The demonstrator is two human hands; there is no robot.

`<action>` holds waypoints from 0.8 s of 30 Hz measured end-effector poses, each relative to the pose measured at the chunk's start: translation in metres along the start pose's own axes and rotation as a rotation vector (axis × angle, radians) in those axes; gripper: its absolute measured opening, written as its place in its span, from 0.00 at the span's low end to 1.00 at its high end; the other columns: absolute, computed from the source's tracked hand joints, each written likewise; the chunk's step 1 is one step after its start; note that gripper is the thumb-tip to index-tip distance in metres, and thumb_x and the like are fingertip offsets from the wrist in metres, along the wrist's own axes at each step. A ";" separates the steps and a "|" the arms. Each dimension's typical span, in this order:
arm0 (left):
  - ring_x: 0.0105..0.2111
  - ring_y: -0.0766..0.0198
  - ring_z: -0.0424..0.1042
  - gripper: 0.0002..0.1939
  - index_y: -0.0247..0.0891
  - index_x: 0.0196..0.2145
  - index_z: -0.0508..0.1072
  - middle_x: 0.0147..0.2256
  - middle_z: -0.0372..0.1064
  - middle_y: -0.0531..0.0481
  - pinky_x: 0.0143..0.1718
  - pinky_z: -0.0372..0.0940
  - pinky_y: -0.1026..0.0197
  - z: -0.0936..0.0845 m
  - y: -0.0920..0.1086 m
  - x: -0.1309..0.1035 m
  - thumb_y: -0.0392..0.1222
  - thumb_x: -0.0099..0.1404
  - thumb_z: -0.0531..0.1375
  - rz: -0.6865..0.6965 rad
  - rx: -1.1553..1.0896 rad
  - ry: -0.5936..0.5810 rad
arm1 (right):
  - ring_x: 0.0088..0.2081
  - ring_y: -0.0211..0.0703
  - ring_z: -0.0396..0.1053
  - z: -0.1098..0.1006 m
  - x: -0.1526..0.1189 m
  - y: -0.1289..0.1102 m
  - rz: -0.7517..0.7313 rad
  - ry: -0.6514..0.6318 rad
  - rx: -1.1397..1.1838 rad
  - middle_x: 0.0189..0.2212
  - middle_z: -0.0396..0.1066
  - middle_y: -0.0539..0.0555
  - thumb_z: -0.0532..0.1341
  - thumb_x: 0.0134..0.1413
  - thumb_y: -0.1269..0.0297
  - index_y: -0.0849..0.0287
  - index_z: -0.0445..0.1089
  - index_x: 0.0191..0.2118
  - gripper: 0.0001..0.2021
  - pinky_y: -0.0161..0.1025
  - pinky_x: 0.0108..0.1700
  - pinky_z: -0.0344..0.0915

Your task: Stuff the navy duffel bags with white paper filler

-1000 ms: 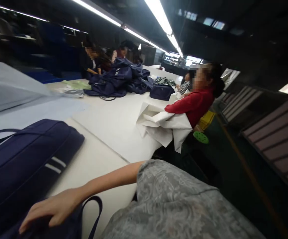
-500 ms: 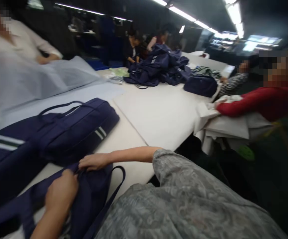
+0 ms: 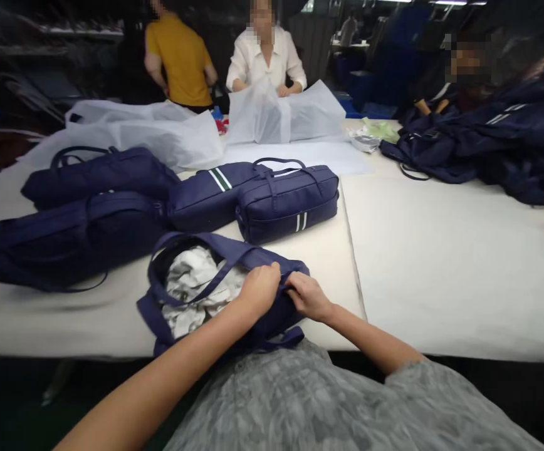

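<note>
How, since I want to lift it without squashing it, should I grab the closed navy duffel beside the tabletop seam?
Probably best by the arched handle, reaching down from above: the navy duffel sits upright with that loop standing over its top, while another bag crowds its left end.

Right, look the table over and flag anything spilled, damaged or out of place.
Nothing looks clearly spilled or damaged. The nearest bag gapes open, crumpled pale stuffing showing, while the boxy bag just behind it looks full and shut. At far right, the navy heap lies jumbled, its pieces overlapping.
</note>
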State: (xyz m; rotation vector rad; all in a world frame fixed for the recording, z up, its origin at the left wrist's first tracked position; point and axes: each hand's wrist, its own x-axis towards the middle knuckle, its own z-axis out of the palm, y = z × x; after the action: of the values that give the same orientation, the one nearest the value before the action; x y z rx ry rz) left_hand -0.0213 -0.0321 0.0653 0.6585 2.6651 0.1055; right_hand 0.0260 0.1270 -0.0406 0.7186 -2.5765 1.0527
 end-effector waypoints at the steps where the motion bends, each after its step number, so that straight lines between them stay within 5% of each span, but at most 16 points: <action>1: 0.43 0.50 0.76 0.11 0.29 0.45 0.70 0.39 0.75 0.34 0.42 0.67 0.55 0.002 0.008 -0.001 0.32 0.70 0.50 0.008 0.012 -0.012 | 0.34 0.44 0.63 -0.001 -0.005 -0.001 -0.003 -0.002 -0.006 0.31 0.65 0.54 0.53 0.59 0.72 0.57 0.60 0.35 0.03 0.39 0.38 0.62; 6: 0.43 0.47 0.76 0.13 0.25 0.44 0.72 0.37 0.75 0.31 0.42 0.70 0.52 0.002 0.020 0.010 0.28 0.66 0.50 0.012 0.057 -0.077 | 0.30 0.41 0.62 0.006 -0.007 0.002 -0.001 -0.069 -0.019 0.28 0.65 0.51 0.56 0.59 0.67 0.57 0.60 0.33 0.04 0.37 0.33 0.60; 16: 0.40 0.45 0.76 0.10 0.31 0.41 0.74 0.35 0.75 0.35 0.37 0.67 0.51 -0.026 -0.006 -0.003 0.32 0.67 0.53 0.095 0.207 -0.064 | 0.30 0.41 0.64 0.018 0.022 -0.018 -0.125 0.028 -0.122 0.27 0.66 0.53 0.53 0.65 0.63 0.58 0.61 0.30 0.11 0.37 0.34 0.59; 19: 0.34 0.50 0.74 0.09 0.33 0.38 0.73 0.31 0.72 0.41 0.32 0.62 0.55 -0.021 -0.028 -0.022 0.30 0.67 0.53 0.147 0.339 0.120 | 0.30 0.40 0.64 0.019 0.037 -0.033 -0.138 0.044 -0.171 0.27 0.67 0.52 0.54 0.65 0.63 0.58 0.62 0.30 0.11 0.37 0.33 0.57; 24: 0.27 0.57 0.65 0.12 0.38 0.29 0.70 0.25 0.64 0.49 0.30 0.55 0.56 0.003 -0.065 -0.052 0.38 0.71 0.53 0.210 0.518 0.629 | 0.28 0.38 0.61 0.023 0.050 -0.055 -0.155 0.060 -0.225 0.27 0.66 0.50 0.57 0.62 0.65 0.58 0.63 0.28 0.10 0.38 0.31 0.53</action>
State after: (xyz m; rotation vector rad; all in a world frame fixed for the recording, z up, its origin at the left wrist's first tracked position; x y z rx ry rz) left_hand -0.0061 -0.1135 0.0706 1.2389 3.2405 -0.4011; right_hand 0.0125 0.0601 -0.0040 0.8001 -2.4892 0.7121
